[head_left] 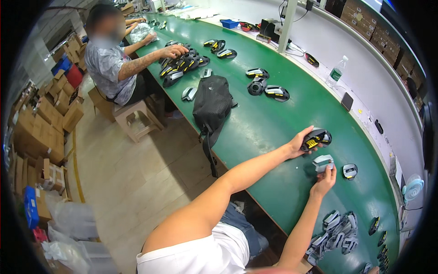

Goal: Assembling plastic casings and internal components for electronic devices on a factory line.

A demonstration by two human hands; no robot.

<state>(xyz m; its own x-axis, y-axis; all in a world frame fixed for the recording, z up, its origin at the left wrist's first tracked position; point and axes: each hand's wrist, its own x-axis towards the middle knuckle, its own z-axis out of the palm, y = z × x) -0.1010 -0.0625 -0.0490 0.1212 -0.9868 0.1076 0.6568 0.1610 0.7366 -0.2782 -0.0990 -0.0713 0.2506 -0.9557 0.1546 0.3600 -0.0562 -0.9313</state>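
Note:
My left hand (299, 142) is closed around a black oval plastic shell (316, 139) with yellow parts inside, held above the green table. Just nearer to me, my right hand (324, 181) grips a grey plastic cover (323, 162) by its edge. The cover and the shell are apart. One grey-and-black piece (350, 171) lies to the right of my right hand. A heap of similar grey covers (337, 232) rests on the table beside my right forearm.
A black bag (213, 102) lies at the left edge of the green table (255, 132). Farther off, a seated person (109, 68) reaches over a pile of black-and-yellow shells (185, 63). A bottle (336, 72) and a phone (347, 101) line the right-hand ledge. Cartons (43, 130) crowd the left.

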